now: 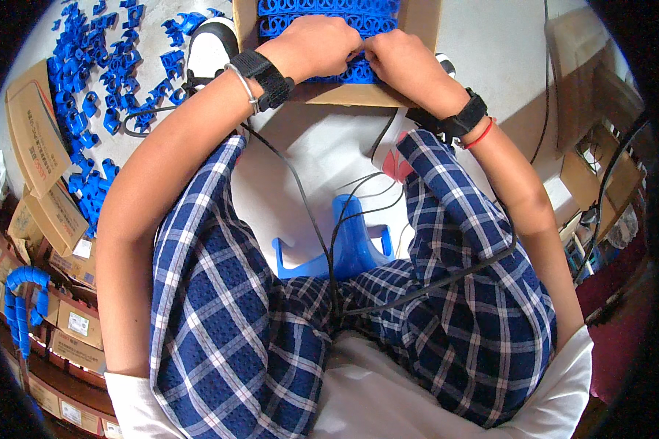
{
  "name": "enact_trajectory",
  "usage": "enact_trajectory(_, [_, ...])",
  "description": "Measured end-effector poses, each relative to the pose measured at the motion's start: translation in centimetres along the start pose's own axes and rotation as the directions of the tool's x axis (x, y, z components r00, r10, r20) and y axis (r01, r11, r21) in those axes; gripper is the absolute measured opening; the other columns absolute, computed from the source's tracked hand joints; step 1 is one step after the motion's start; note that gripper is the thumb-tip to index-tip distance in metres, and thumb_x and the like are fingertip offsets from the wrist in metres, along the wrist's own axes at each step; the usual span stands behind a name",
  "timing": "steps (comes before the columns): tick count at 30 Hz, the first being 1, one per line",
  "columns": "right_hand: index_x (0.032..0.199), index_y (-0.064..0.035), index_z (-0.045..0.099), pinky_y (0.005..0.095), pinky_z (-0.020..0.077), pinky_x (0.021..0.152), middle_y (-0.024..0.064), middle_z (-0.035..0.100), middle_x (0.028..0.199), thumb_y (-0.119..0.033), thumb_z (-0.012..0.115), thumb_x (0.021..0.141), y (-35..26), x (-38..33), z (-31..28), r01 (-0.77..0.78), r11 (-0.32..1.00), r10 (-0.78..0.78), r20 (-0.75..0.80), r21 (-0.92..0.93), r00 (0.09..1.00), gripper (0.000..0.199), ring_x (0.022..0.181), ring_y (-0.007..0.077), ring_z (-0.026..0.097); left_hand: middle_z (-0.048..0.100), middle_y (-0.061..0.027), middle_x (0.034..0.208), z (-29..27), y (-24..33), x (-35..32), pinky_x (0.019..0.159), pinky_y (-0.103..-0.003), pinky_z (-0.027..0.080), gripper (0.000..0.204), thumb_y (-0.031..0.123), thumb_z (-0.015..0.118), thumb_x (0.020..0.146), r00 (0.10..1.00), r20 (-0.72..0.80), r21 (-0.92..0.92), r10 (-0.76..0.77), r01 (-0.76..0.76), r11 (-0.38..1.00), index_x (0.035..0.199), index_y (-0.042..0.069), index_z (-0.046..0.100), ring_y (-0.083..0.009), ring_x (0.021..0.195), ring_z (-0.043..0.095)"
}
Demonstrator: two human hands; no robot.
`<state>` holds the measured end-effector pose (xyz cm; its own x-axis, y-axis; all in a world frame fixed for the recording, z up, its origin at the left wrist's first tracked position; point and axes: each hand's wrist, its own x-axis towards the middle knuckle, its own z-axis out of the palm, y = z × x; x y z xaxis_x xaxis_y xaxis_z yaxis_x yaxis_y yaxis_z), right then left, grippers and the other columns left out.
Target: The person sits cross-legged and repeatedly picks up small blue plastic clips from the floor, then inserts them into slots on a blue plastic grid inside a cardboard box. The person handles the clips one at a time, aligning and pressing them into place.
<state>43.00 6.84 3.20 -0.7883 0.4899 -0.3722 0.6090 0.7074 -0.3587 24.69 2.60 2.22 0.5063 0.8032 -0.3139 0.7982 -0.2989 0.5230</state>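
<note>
Both forearms reach forward, turning inward. The left hand (316, 45) and the right hand (404, 62) are curled, nearly touching, above rows of blue plastic ring-shaped parts (373, 18) inside an open brown cardboard box (337, 94); what they pinch, I cannot tell. Pale grey floor (326, 143) shows between the box's near edge and the knees.

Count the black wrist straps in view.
2: one black strap around the wrist of the left hand, another black strap around the wrist of the right hand. No others show.
</note>
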Motion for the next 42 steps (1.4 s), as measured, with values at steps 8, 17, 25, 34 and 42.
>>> enact_trajectory(8, [0.084,0.0008,0.071,0.0488,0.0575,0.073,0.0259,0.068,0.082,-0.005,0.059,0.081,0.05,0.13,-0.08,-0.03,1.0,0.03,0.024,0.004,0.999,0.014,0.079,0.0411,0.069,0.072,-0.0146,0.088,-0.07,0.07,-0.02,0.071,-0.045,0.057,0.016,0.013,0.067,0.075,1.0,0.008,0.016,-0.009,0.009,1.0,0.089,0.012,0.075,-0.034,0.084,0.07])
enact_trajectory(17, [0.085,-0.0017,0.073,0.0486,0.0571,0.073,0.0243,0.068,0.08,-0.008,0.06,0.081,0.25,0.22,-0.04,-0.025,0.999,0.024,0.018,0.036,1.0,0.015,0.079,0.0403,0.069,0.071,-0.0152,0.086,-0.2,0.11,-0.16,0.069,-0.045,0.057,0.016,0.011,0.065,0.075,1.0,-0.012,0.013,0.012,-0.012,1.0,0.088,0.011,0.075,-0.0346,0.083,0.07])
enact_trajectory(25, [0.084,-0.0021,0.073,0.0493,0.0566,0.074,0.0242,0.068,0.081,-0.009,0.06,0.081,0.02,0.26,-0.15,-0.04,0.998,0.039,0.032,0.043,0.999,0.015,0.079,0.0403,0.069,0.071,-0.0164,0.085,-0.37,0.18,-0.3,0.068,-0.046,0.057,0.015,0.01,0.065,0.074,0.999,-0.029,0.003,0.019,-0.019,1.0,0.086,0.01,0.075,-0.0357,0.081,0.07])
enact_trajectory(34, [0.082,0.0004,0.071,0.05,0.0562,0.073,0.0249,0.068,0.079,-0.009,0.059,0.08,0.05,0.41,-0.53,-0.031,0.999,0.029,0.058,0.044,0.998,0.015,0.078,0.0415,0.068,0.072,-0.0182,0.086,-0.09,0.31,0.17,0.071,-0.045,0.058,0.018,0.017,0.071,0.074,1.0,-0.027,-0.021,-0.01,0.009,1.0,0.087,0.006,0.075,-0.0355,0.083,0.071])
enact_trajectory(42, [0.083,-0.0013,0.071,0.0479,0.0553,0.071,0.023,0.067,0.08,-0.012,0.062,0.083,0.3,0.42,-0.37,-0.046,0.999,0.045,0.069,0.01,0.997,0.013,0.076,0.0405,0.067,0.071,-0.0176,0.084,-0.12,-0.01,0.65,0.074,-0.045,0.058,0.023,0.021,0.07,0.078,0.999,0.024,0.023,0.041,-0.041,0.999,0.098,0.01,0.074,-0.0343,0.081,0.07])
